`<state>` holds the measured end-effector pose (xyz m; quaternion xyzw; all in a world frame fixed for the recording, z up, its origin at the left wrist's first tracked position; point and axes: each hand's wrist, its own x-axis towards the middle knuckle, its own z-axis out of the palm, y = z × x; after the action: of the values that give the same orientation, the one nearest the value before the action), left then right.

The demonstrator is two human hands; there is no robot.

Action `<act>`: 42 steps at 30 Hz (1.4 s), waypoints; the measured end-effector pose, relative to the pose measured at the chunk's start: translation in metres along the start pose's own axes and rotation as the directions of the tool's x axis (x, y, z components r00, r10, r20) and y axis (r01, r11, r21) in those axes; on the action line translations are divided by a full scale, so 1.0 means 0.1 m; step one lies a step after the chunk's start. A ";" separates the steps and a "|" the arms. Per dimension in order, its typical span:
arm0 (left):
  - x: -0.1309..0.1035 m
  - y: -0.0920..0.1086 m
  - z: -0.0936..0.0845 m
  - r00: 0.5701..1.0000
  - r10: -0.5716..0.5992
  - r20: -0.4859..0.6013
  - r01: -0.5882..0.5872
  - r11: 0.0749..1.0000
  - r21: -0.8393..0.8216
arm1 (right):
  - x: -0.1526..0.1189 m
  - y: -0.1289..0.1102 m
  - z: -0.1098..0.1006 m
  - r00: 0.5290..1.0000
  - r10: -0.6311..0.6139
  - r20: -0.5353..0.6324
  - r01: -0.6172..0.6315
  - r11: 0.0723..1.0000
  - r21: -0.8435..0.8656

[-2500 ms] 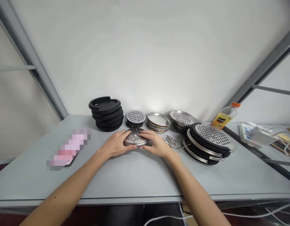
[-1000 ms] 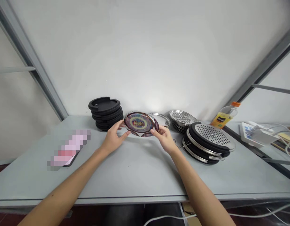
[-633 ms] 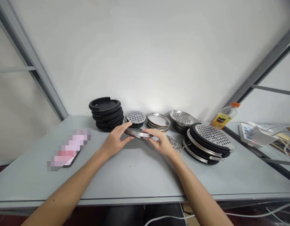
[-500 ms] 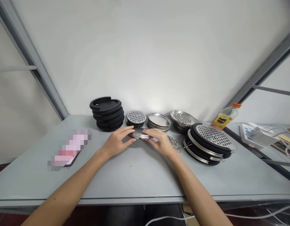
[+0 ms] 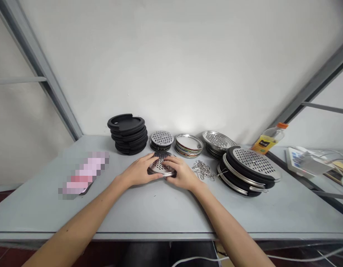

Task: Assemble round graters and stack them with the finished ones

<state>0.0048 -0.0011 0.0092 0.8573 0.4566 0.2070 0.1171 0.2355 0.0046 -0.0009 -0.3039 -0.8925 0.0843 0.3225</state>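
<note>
Clasping a perforated metal disc [image 5: 159, 167] by opposite sides, with left hand [image 5: 138, 170] and right hand [image 5: 184, 173].
Unable to read the yellow-and-black label [image 5: 264, 144] on the orange-capped bottle [image 5: 273, 134], or to make out the pixelated phone-like item [image 5: 83, 173]; unable to see the disc's underside. Round, silvery, darker at the far side, pierced with many small holes; mid-table [image 5: 160, 215], just in front of a small stack of perforated discs [image 5: 162, 138], left of tangled wire clips [image 5: 203, 170].
</note>
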 end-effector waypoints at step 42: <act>0.03 0.14 0.27 0.986 -0.086 0.144 0.065 0.988 0.142 | -0.02 0.12 0.06 0.940 0.333 0.072 -0.300 0.908 -0.293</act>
<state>0.0286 -0.0067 -0.0086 0.8584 0.4919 0.1055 0.0998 0.2386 0.0130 -0.0112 -0.4813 -0.8520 0.0277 0.2043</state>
